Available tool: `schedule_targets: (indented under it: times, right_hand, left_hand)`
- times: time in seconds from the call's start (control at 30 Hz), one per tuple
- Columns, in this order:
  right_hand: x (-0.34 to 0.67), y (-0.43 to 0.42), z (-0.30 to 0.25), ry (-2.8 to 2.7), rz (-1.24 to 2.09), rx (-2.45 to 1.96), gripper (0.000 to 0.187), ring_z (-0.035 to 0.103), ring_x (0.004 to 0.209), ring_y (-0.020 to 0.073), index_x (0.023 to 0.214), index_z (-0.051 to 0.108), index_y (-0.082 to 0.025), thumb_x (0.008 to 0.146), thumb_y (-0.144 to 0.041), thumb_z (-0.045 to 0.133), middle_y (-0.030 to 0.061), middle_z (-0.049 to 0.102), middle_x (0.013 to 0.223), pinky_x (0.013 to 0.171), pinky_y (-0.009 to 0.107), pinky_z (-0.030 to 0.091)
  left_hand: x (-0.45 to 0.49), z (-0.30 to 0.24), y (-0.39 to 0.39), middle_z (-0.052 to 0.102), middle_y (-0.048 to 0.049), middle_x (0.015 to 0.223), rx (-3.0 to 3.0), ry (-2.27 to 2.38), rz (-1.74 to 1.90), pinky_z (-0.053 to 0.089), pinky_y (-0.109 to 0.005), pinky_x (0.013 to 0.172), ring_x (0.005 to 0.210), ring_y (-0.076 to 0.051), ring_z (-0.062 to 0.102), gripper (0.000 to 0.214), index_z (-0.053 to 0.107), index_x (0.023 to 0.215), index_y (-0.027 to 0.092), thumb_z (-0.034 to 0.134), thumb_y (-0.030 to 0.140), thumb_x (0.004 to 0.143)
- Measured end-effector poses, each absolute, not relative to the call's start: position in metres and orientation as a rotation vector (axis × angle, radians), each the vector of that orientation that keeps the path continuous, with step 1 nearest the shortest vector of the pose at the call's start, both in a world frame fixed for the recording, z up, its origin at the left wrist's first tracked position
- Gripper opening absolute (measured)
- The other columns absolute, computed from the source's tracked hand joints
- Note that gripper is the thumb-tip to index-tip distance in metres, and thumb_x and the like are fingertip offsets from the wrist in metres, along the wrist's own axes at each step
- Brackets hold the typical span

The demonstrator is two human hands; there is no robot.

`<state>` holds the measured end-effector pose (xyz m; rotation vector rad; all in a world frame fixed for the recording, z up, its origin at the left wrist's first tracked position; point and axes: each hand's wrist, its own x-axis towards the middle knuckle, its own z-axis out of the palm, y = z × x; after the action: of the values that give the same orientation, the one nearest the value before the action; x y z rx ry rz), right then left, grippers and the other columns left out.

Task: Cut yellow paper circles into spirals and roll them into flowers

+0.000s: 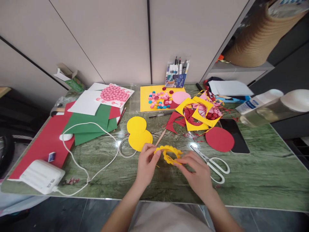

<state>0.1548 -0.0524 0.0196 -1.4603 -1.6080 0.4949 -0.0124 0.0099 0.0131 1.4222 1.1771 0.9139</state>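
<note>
Both my hands hold a yellow paper ring with a fringed, petal-like edge [169,152] just above the green marble-patterned table [253,174]. My left hand [146,164] pinches the ring's left side with fingers closed. My right hand [196,172] pinches its right lower edge, fingers also closed. Two overlapping yellow paper circles [138,133] lie just beyond my left hand. White-handled scissors [212,162] lie right of my right hand. A thin wooden stick [160,138] rests beside the circles.
A red paper circle [219,139] and a black phone [235,135] lie at right, with yellow and red offcuts [198,112] behind. Green, red and white sheets [89,122] are stacked at left. A white power bank [42,176] with cable sits front left. Bottles [270,108] stand far right.
</note>
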Motion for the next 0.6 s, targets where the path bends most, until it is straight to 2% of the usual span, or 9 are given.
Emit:
schedule_targets:
  times: [0.13, 0.3, 0.37, 0.43, 0.5, 0.6]
  right_hand:
    - [0.144, -0.058, 0.011, -1.653, 0.369, -1.489, 0.014, 0.059, 0.064, 0.0195, 0.086, 0.069, -0.024, 0.084, -0.015, 0.058, 0.0038, 0.066, 0.068, 0.062, 0.032, 0.046]
    - [0.142, -0.059, -0.001, -1.604, 0.336, -1.574, 0.013, 0.06, 0.061, 0.0192, 0.088, 0.072, -0.024, 0.082, -0.018, 0.062, 0.0045, 0.068, 0.065, 0.06, 0.032, 0.041]
    - [0.144, -0.057, -0.005, -1.526, 0.366, -1.604, 0.011, 0.06, 0.058, 0.0182, 0.085, 0.073, -0.024, 0.081, -0.019, 0.064, 0.0041, 0.069, 0.063, 0.059, 0.031, 0.039]
    - [0.145, -0.055, -0.009, -1.411, 0.414, -1.625, 0.007, 0.059, 0.057, 0.0181, 0.08, 0.073, -0.024, 0.079, -0.022, 0.066, 0.0037, 0.069, 0.061, 0.059, 0.031, 0.039]
    - [0.146, -0.051, -0.011, -1.258, 0.478, -1.645, 0.006, 0.059, 0.056, 0.0186, 0.077, 0.072, -0.023, 0.078, -0.026, 0.067, 0.0034, 0.069, 0.061, 0.058, 0.031, 0.041]
    - [0.145, -0.045, -0.012, -1.001, 0.637, -1.647, 0.014, 0.057, 0.049, 0.0173, 0.077, 0.067, -0.022, 0.079, -0.035, 0.065, 0.0013, 0.065, 0.056, 0.049, 0.03, 0.043]
  left_hand:
    - [-0.003, 0.018, 0.004, 0.047, -0.0014, 0.072, 1.456, 1.216, 1.026, 0.038, -0.023, 0.06, 0.069, -0.014, 0.048, 0.024, 0.065, 0.073, 0.016, 0.052, 0.03, 0.086]
    - [0.009, 0.018, -0.01, 0.05, -0.0008, 0.067, 1.418, 1.173, 1.108, 0.038, -0.024, 0.059, 0.066, -0.014, 0.049, 0.024, 0.065, 0.072, 0.016, 0.052, 0.031, 0.086]
    - [0.015, 0.014, -0.022, 0.051, -0.0008, 0.065, 1.377, 1.129, 1.156, 0.039, -0.024, 0.057, 0.063, -0.013, 0.049, 0.024, 0.065, 0.073, 0.017, 0.051, 0.03, 0.087]
    - [0.021, 0.011, -0.034, 0.058, -0.003, 0.071, 1.383, 1.032, 1.178, 0.042, -0.025, 0.06, 0.066, -0.014, 0.053, 0.02, 0.067, 0.081, 0.017, 0.051, 0.028, 0.087]
    - [0.027, 0.009, -0.044, 0.061, -0.0046, 0.072, 1.443, 0.908, 1.143, 0.045, -0.027, 0.064, 0.07, -0.016, 0.056, 0.017, 0.067, 0.081, 0.017, 0.053, 0.026, 0.085]
    - [0.034, 0.011, -0.051, 0.064, -0.0067, 0.074, 1.55, 0.808, 1.038, 0.047, -0.027, 0.066, 0.071, -0.015, 0.058, 0.019, 0.067, 0.082, 0.016, 0.05, 0.022, 0.087]
